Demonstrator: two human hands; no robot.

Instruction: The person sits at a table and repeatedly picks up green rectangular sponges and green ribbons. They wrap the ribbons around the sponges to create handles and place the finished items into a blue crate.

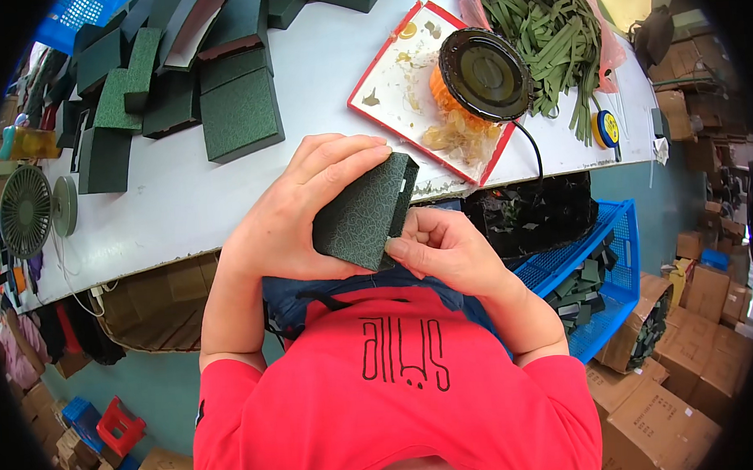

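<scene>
A dark green patterned box (359, 215) is held up in front of me, over the table's near edge. My left hand (304, 209) wraps round it, with the fingers over its top and the thumb along its lower side. My right hand (444, 247) is at the box's right end, thumb and fingertips pinched together against its lower corner. Whether anything small lies in that pinch is hidden. A small white spot shows on the box's right side.
Several green boxes (241, 115) are piled at the far left of the white table (182, 214). A round black-rimmed pot (485, 75) stands on a red-edged tray (396, 108). Green ribbons (544, 39) spill from a pink bag. A small fan (26, 208) sits left; a blue crate (621, 258) stands right.
</scene>
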